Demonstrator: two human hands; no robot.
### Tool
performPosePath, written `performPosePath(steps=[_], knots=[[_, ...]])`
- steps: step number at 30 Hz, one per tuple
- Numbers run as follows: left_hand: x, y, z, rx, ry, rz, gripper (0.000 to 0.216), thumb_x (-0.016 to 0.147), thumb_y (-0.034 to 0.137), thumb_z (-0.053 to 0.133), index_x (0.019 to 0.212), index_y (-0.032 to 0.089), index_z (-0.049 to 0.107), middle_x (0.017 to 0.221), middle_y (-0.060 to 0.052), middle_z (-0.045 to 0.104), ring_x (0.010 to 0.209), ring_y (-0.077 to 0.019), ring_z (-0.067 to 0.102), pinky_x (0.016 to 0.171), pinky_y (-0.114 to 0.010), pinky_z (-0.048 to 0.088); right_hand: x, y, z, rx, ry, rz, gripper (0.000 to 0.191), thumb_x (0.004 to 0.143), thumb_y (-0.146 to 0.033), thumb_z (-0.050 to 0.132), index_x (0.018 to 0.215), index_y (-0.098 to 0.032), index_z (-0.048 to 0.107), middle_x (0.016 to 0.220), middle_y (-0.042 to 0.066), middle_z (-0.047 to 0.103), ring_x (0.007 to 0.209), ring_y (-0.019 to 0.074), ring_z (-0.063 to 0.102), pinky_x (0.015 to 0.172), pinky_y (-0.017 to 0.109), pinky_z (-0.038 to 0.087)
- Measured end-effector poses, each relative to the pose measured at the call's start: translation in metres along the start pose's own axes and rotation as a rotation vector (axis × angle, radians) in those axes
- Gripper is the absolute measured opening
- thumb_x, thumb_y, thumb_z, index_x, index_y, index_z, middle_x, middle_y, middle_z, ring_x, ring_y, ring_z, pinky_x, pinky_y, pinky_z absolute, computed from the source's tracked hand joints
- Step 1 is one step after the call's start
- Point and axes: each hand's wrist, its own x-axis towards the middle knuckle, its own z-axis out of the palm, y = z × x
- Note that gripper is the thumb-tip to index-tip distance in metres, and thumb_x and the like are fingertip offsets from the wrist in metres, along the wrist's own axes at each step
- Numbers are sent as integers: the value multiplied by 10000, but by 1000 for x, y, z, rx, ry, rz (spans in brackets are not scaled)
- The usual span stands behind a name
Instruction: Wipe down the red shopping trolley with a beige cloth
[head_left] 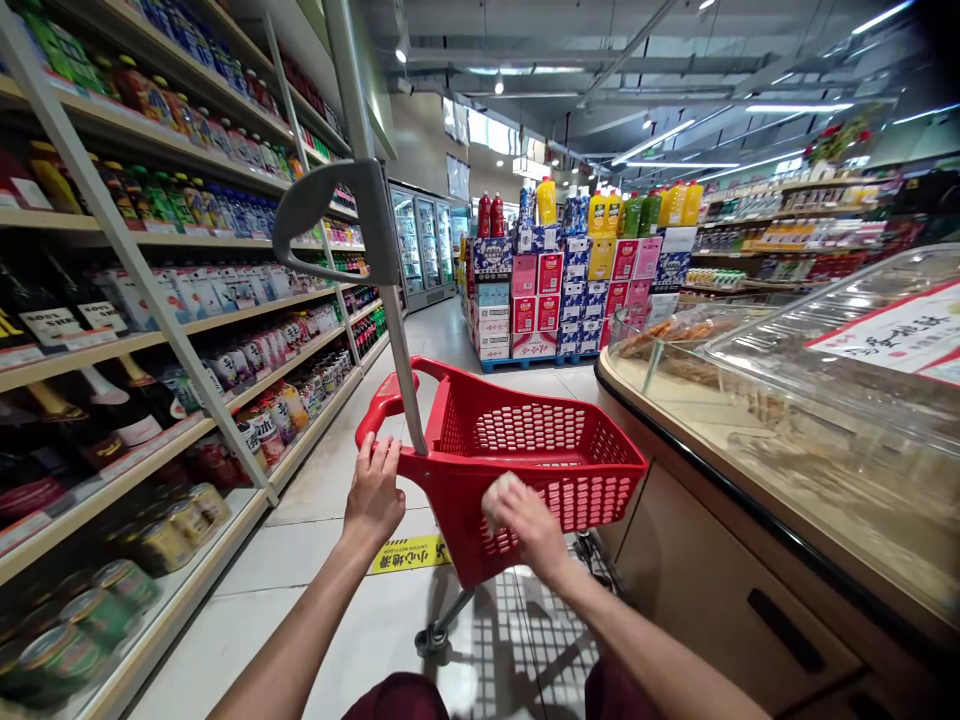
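Observation:
A red plastic shopping basket on wheels (555, 455) stands on the tiled aisle floor in front of me, with nothing visible inside it. Its grey pull handle (330, 205) rises up on a metal pole (401, 350). My left hand (373, 495) grips the basket's near left rim, fingers curled over the edge. My right hand (517, 515) presses a small white cloth or pad (496, 492) against the near wall of the basket, fingers closed on it.
Shelves of bottles, cans and packets (150, 330) line the left side. A curved counter with clear lidded food trays (787, 400) runs along the right. A stacked drinks display (570, 280) and fridges (424, 245) stand ahead. A yellow floor sticker (409, 553) lies below the basket.

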Motion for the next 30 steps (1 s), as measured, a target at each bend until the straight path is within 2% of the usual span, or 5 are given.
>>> performPosePath(steps=[11, 15, 19, 24, 30], knots=[[1, 5, 1, -38, 23, -34, 610, 626, 68, 447, 1235, 79, 401, 1340, -162, 374, 1304, -332, 178, 1040, -524, 243, -24, 38, -27, -73, -10, 97, 402, 841, -64, 349, 1152, -225, 546, 1173, 42, 580, 1247, 189, 351, 975, 443, 408], [-6, 44, 8, -224, 168, 17, 612, 688, 70, 421, 1289, 136, 327, 1392, -139, 296, 1312, -298, 182, 1058, -550, 168, -2, 56, -33, -47, 126, 230, 386, 836, -78, 371, 1133, -231, 564, 1214, 44, 548, 1272, 198, 304, 1014, 485, 349], [-11, 99, 28, -661, -106, 240, 549, 720, 53, 362, 1252, 184, 401, 1275, -82, 468, 1203, -184, 406, 1027, -373, 341, 4, 42, -34, 88, 104, 243, 396, 835, -94, 380, 1171, -234, 534, 1215, 58, 546, 1251, 189, 347, 990, 459, 390], [-11, 151, 53, -1156, -242, -239, 422, 731, 149, 469, 1150, 183, 493, 1115, -81, 588, 1026, -184, 551, 897, -339, 443, 26, 22, -67, 412, -45, 230, 416, 801, -98, 401, 1165, -247, 537, 1233, 44, 530, 1180, 168, 447, 968, 373, 426], [-18, 175, 57, -1810, -512, -752, 284, 601, 336, 686, 792, 141, 606, 673, -22, 625, 544, -112, 568, 555, -243, 464, 16, 8, -63, 359, 171, 533, 428, 801, -132, 372, 1200, -226, 495, 1254, 79, 504, 1173, 196, 455, 973, 398, 403]])
